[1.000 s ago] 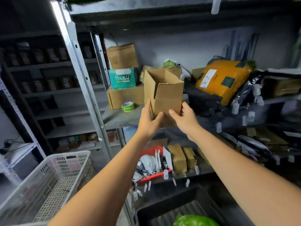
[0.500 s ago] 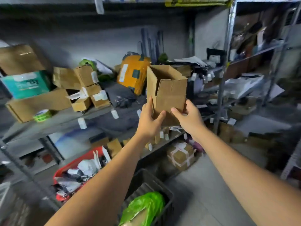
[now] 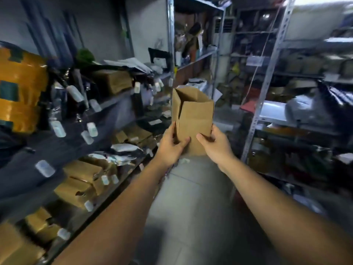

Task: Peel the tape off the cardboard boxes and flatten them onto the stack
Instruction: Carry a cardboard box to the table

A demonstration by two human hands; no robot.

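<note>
cardboard box (image 3: 193, 119) upright, top open, held over floor (image 3: 191, 197) | left hand (image 3: 170, 147) grips lower left edge | right hand (image 3: 215, 145) grips lower right edge

On your left an orange taped parcel (image 3: 21, 88) sits on a dark shelf (image 3: 63, 148), white tags (image 3: 44, 168) hanging along its front edge. Grey floor (image 3: 191, 197) runs ahead of you; on your right a metal rack (image 3: 267, 77) holds a black bag (image 3: 328, 111).
</note>
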